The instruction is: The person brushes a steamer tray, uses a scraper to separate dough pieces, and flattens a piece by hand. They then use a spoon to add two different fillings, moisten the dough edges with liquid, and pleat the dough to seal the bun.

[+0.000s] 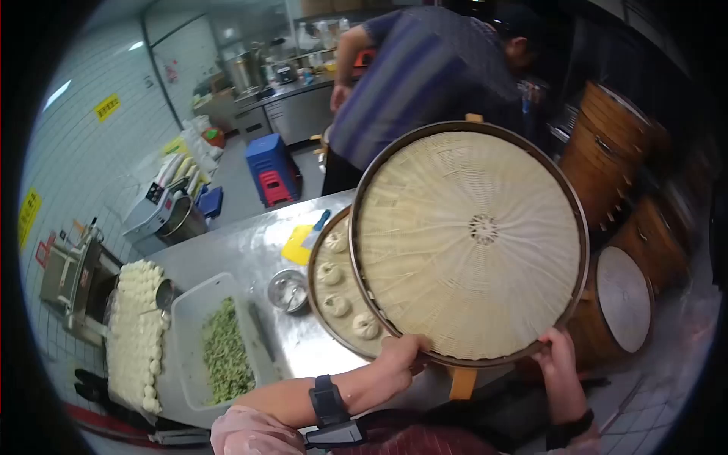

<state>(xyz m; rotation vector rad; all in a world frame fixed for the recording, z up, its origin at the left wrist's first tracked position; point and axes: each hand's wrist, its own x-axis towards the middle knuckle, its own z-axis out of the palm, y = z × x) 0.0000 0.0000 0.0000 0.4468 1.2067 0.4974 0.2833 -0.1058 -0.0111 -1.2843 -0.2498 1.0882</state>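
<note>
A large round steamer tray [425, 227] with a woven liner and a dark metal rim is held up and tilted toward the camera. My left hand [403, 356] grips its lower left rim, and my right hand [556, 349] grips its lower right rim. No buns lie on this tray. Partly hidden behind it, a second round tray [350, 334] on the metal table bears several pleated buns [365, 326]. Beside that tray are a metal bowl [288, 290] and a yellow scraper [297, 244] next to a blue-handled tool [320, 226].
A plastic tub [182, 311] of chopped green filling [226, 353] and rows of dough pieces [133, 334] sit at the left. Another person [425, 76] bends beyond the table. Stacked bamboo steamers [603, 144] stand at the right, blue and red stools [269, 163] behind the table.
</note>
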